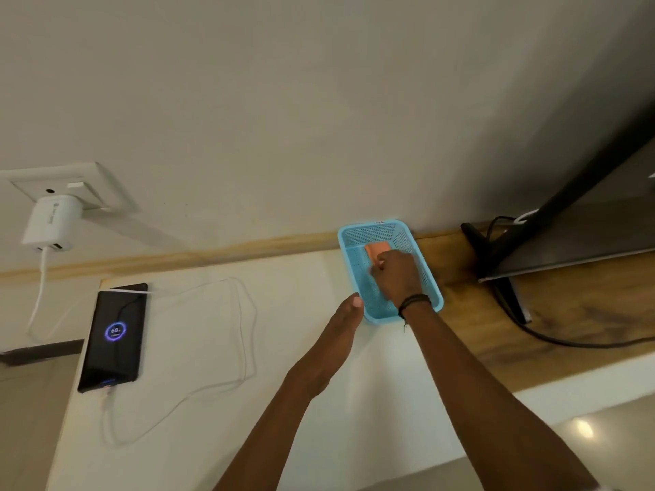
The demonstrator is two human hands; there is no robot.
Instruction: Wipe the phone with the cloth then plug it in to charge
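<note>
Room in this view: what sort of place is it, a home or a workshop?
Most likely a home living room or bedroom. A flat TV stands on a wooden counter against a plain wall, and a phone charges from a wall charger.

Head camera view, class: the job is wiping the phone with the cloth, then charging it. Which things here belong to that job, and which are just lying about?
Part of the job:
phone, screen showing 68%
orange cloth in the blue basket
white charging cable
wall charger
right hand on the cloth
left hand beside the basket

Just lying about:
television
its black cord
</note>
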